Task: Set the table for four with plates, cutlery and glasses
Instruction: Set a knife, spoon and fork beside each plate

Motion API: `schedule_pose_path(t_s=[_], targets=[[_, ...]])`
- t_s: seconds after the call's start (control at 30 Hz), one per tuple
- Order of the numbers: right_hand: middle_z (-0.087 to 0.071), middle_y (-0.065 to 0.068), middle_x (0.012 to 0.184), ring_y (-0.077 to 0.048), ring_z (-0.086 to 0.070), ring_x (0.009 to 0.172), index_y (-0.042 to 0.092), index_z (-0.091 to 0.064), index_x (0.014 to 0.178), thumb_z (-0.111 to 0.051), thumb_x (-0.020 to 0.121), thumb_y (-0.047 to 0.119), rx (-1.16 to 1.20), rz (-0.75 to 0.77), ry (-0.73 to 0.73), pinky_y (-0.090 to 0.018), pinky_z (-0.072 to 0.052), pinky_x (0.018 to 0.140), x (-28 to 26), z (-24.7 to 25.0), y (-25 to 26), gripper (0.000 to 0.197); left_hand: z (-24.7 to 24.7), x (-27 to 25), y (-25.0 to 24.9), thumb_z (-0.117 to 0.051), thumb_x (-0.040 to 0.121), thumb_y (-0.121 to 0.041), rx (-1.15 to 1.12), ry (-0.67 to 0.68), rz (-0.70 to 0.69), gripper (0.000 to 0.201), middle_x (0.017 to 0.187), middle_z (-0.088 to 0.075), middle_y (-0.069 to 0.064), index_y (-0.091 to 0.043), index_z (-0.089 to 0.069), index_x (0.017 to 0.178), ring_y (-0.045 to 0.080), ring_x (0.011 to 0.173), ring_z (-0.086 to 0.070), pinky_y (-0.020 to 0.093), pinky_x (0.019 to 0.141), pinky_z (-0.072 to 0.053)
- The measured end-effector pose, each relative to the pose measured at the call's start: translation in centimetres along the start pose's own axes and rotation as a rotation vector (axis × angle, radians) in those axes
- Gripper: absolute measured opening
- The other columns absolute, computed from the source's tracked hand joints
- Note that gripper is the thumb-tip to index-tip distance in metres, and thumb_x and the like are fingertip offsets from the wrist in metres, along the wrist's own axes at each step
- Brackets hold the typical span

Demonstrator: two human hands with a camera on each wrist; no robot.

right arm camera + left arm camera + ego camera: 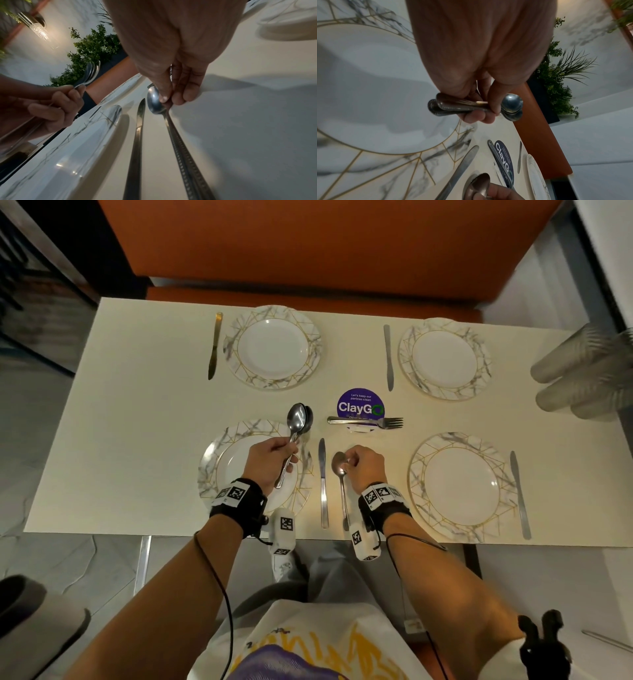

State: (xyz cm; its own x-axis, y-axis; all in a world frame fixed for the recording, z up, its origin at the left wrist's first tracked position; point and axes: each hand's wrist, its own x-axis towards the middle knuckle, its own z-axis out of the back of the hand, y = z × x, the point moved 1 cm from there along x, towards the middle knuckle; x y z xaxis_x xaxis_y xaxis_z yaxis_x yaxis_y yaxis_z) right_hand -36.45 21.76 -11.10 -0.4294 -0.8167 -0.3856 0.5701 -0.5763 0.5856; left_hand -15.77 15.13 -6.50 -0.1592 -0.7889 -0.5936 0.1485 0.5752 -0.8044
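1. While my left hand (270, 455) hovers over the near-left plate (219, 460), its fingers are curled round a bundle of spoons (298, 419), bowls pointing away from me, handles crossing the plate.
2. From the left wrist view, the spoon handles (453, 106) lie stacked in my grip, thumb and fingers wrapped round them; how many there are I cannot tell.
3. My right hand (363, 465) pinches a single spoon (340, 484) at the neck, thumb and fingertips closed just below the bowl.
4. That spoon lies flat on the tabletop (137, 405), handle toward me, just beside the knife (323, 484) to the right of the near-left plate.
5. Four marbled plates sit on the tabletop: the near-right plate (424, 467), the far-left plate (233, 337) and the far-right plate (407, 344) are the others.
6. Each of them has a knife next to it: one at the far left (214, 347), one in the far middle (388, 357), one at the near right (520, 494).
7. Some forks (366, 422) lie across a purple round sticker (359, 404) in the middle, tines pointing right.
8. Clear stacked cups (579, 374) lie on their sides at the right edge of the tabletop.
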Motion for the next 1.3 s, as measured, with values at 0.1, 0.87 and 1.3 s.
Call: schedule_pose_path(t_s=[0.1, 0.87, 1.3], targets=[[-0.068, -0.009, 0.098, -0.018, -0.059, 0.087, 0.009, -0.07, 0.106, -0.073, 0.088, 0.005, 0.002, -0.006, 0.0, -0.026, -0.048, 0.085, 0.1, 0.0, -0.2, 0.019, -0.3, 0.0, -0.1, -0.063, 0.098, -0.006, -0.007, 0.005, -0.004, 0.016, 0.086, -0.07, 0.013, 0.0, -0.074, 0.108, 0.021, 0.076, -0.061, 0.034, 0.071, -0.052], [-0.073, -0.002, 0.093, -0.015, -0.069, 0.076, 0.012, -0.072, 0.108, -0.065, 0.096, 0.033, 0.459, 0.128, -0.085, -0.011, -0.048, 0.058, -2.0, 7.2, 2.8, 0.024, -7.3, -2.5, -2.0, -0.073, 0.093, -0.011, 0.049, 0.182, -0.07, 0.015, 0.088, -0.075, 0.009, -0.004, -0.075, 0.107, 0.02, 0.075, -0.07, 0.032, 0.069, -0.059], [-0.075, -0.008, 0.08, -0.016, -0.071, 0.063, 0.009, -0.071, 0.093, -0.072, 0.091, 0.018, 0.65, -0.026, -0.18, -0.027, -0.057, 0.058, 0.8, 20.1, -8.7, 0.009, -25.7, -4.1, -3.8, -0.07, 0.096, -0.013, 0.06, 0.291, -0.104, 0.017, 0.099, -0.078, 0.015, -0.002, -0.072, 0.11, 0.023, 0.086, -0.075, 0.03, 0.07, -0.061]])
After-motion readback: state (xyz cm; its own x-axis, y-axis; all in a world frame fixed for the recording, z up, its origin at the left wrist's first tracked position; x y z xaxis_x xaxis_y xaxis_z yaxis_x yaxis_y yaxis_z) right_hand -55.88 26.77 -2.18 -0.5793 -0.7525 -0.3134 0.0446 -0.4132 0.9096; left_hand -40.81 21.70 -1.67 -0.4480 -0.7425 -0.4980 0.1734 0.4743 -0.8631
